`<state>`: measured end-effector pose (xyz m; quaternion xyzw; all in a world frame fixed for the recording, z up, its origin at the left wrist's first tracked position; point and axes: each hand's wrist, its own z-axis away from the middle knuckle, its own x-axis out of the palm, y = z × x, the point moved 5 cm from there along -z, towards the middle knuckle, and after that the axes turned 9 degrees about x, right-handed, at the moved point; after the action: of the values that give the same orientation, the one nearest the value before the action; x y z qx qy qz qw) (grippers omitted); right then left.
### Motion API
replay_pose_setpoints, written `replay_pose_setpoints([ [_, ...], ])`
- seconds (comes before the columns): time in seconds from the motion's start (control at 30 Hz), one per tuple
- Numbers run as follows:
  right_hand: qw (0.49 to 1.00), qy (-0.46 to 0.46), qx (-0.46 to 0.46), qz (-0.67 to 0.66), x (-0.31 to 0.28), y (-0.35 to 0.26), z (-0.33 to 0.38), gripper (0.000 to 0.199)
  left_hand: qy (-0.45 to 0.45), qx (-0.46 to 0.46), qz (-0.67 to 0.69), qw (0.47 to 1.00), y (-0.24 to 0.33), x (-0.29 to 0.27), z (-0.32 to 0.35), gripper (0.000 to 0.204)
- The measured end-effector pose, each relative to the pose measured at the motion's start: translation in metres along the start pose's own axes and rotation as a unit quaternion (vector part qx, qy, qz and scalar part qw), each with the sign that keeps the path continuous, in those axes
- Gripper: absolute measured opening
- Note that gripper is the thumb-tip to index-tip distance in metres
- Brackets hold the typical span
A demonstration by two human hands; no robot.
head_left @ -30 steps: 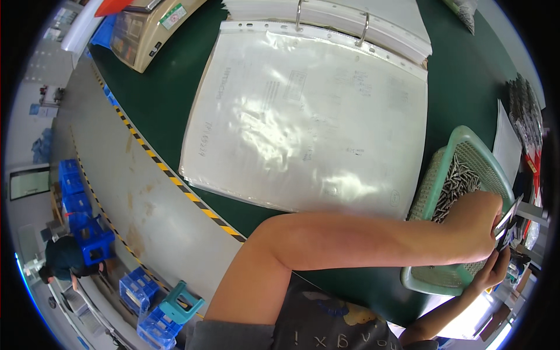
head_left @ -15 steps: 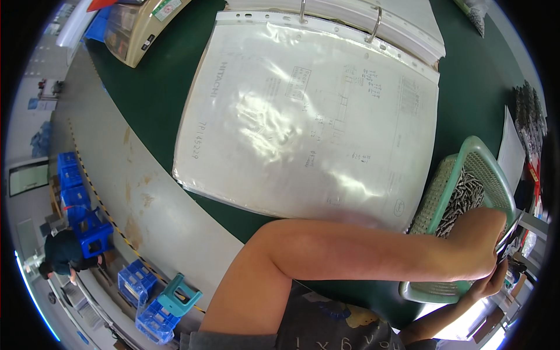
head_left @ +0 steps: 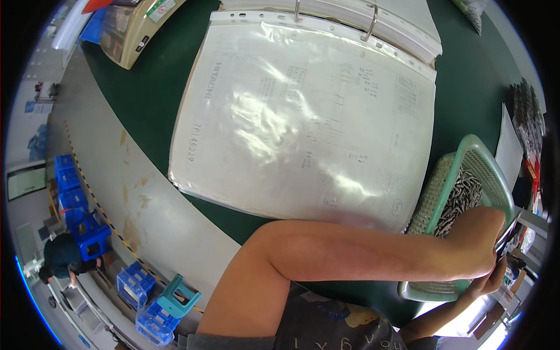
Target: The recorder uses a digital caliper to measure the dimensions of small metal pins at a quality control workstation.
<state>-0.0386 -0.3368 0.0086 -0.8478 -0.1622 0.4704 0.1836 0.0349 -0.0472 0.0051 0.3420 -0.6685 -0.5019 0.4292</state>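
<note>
My left forearm reaches across to the right, above the near edge of a ring binder [head_left: 303, 128]. My left hand [head_left: 475, 236] is bent at the wrist over the near end of a green plastic basket [head_left: 437, 192]; its fingers are hidden behind the hand. Small silvery metal pins [head_left: 462, 201] fill part of the basket. Just below, my right hand [head_left: 490, 283] is closed, its fingers partly showing. A narrow dark object with a pale edge [head_left: 506, 238] shows by both hands, too little of it visible to name. The binder lies open at a glossy plastic-sleeved sheet.
A beige desktop device [head_left: 131, 35] stands at the far left of the green table [head_left: 146, 111]. Bundled dark parts [head_left: 528, 122] and a white sheet [head_left: 509, 146] lie at the right. Blue crates [head_left: 137, 283], a teal stool [head_left: 178, 296] and another person [head_left: 64, 256] are beyond the table at left.
The whole view has shifted slightly, so the binder and table sit a little further left. Both hands keep nearly the same place by the basket.
</note>
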Motion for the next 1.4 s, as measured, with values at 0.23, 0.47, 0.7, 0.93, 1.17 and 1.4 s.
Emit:
replay_pose_setpoints([
  [0.23,1.000,0.000,0.007,0.004,0.002,-0.006,0.000,0.037,0.008,0.001,0.001,1.000,0.000,-0.001,0.000,0.008],
  [0.47,1.000,0.002,0.006,-0.007,0.002,0.000,0.001,0.036,-0.005,-0.011,0.002,1.000,-0.003,0.001,0.000,0.007],
  [0.7,1.000,0.008,0.012,-0.005,0.003,-0.001,0.002,0.036,0.000,-0.003,0.001,1.000,-0.001,0.001,-0.001,0.007],
  [0.93,1.000,0.002,-0.001,-0.009,0.000,0.005,0.000,0.036,0.017,-0.012,0.016,1.000,-0.010,0.004,-0.003,0.009],
  [1.17,0.998,0.014,-0.039,0.047,0.005,-0.007,-0.003,0.041,0.028,0.008,0.002,1.000,-0.008,0.003,-0.004,0.009],
  [1.4,0.998,0.017,-0.049,0.028,0.008,-0.018,-0.001,0.039,0.054,0.038,-0.024,0.998,-0.005,0.001,0.001,0.008],
])
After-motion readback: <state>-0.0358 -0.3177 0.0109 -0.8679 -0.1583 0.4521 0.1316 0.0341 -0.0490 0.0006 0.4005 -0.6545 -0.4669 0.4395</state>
